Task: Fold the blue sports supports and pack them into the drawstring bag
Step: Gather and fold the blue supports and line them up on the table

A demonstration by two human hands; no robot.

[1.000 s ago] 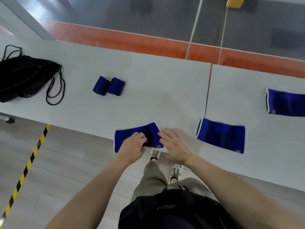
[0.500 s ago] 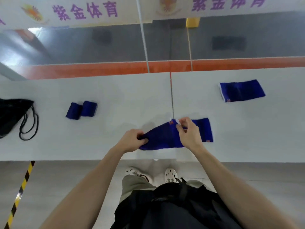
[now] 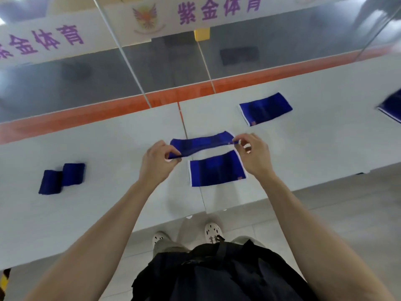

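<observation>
The left hand [image 3: 157,161] and right hand [image 3: 253,155] each pinch one end of a support [image 3: 201,144], holding it lifted over the table [image 3: 108,148]. Its long axis runs left to right, with the right end slightly nearer the far edge. Just below it, near the front edge, a second support [image 3: 217,170] lies flat, and two folded supports [image 3: 61,178] sit toward the left.

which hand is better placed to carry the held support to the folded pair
Left, probably: the left hand pinches the held support at the end nearest the folded pair; the right hand holds the far end.
</observation>
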